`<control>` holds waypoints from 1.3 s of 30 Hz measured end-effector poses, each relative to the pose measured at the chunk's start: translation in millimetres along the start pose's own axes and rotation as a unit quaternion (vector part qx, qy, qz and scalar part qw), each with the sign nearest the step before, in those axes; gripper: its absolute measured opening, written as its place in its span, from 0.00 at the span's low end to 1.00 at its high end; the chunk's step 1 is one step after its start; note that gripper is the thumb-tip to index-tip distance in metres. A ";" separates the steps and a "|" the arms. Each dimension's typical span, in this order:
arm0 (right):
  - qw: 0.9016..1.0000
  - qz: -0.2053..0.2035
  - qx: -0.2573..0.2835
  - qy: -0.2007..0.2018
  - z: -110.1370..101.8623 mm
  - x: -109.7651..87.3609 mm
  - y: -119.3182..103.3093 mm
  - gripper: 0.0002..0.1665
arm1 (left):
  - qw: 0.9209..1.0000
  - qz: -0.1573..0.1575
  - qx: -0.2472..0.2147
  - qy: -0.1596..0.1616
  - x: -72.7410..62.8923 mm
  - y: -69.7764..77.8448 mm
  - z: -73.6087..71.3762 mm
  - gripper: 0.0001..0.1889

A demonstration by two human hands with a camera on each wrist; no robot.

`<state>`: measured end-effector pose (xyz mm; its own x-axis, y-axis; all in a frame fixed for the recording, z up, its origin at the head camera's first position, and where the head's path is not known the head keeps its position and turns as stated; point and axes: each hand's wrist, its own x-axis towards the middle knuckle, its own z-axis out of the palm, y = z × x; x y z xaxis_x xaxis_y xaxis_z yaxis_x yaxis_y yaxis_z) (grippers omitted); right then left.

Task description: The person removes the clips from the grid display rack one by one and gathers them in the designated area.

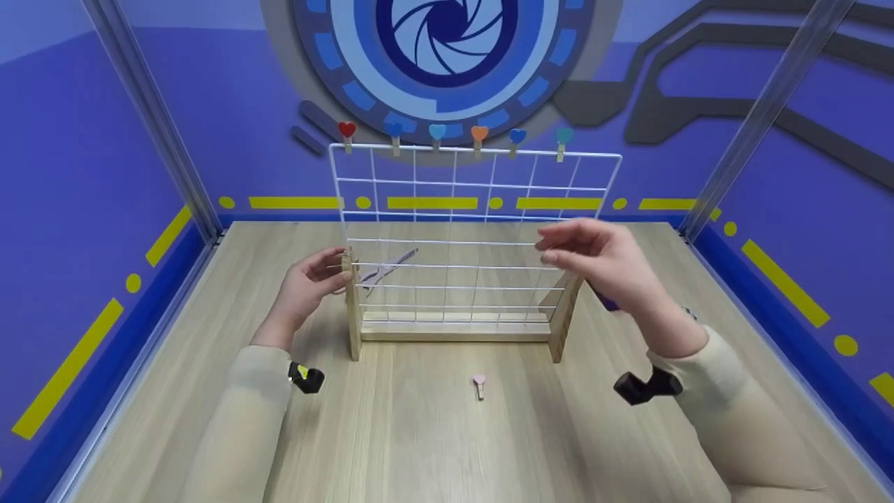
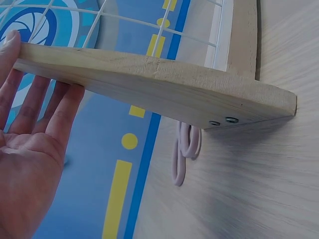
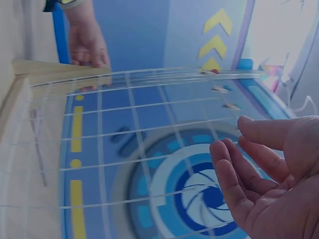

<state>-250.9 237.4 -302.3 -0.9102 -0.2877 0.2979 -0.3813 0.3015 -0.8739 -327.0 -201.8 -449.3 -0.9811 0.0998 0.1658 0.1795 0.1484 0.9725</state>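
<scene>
A white wire grid rack with a wooden base [image 1: 454, 337] stands upright on the table. My left hand [image 1: 299, 297] holds the upper end of its left wooden side post [image 2: 149, 74], thumb on one face and fingers on the other. Near the grid's right side, my right hand [image 1: 604, 258] hovers with loosely curved fingers and nothing between them. Several heart-topped clips line the grid's top wire, among them a red clip [image 1: 347, 130] and an orange clip [image 1: 479, 133]. In front of the rack, a pink heart clip [image 1: 479, 385] lies on the table.
Behind the grid lie scissors [image 1: 398, 264], their pale handles [image 2: 187, 149] seen below the post in the left wrist view. A dark purple object [image 1: 609, 302] is mostly hidden behind my right hand. Blue patterned walls [image 1: 230, 105] enclose the wooden table [image 1: 391, 447].
</scene>
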 end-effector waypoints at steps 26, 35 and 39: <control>0.985 -0.080 0.140 0.066 -75.3 81.8 -70.0 0.20 | 1.000 -0.002 0.011 -0.001 1.6 -3.7 -0.2 0.30; 0.996 -0.005 0.074 0.039 -83.9 104.1 -53.3 0.22 | 1.000 0.001 0.007 -0.001 2.4 -5.1 -0.5 0.30; 0.999 0.019 0.015 0.025 -83.2 106.7 -48.6 0.23 | 1.000 0.002 0.006 0.000 3.0 -5.5 -0.5 0.30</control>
<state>-342.9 267.7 -196.1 -0.9312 -0.2304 0.2825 -0.3421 0.2839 -0.8958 -330.9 -202.7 -454.0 -0.9805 0.1008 0.1690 0.1835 0.1593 0.9700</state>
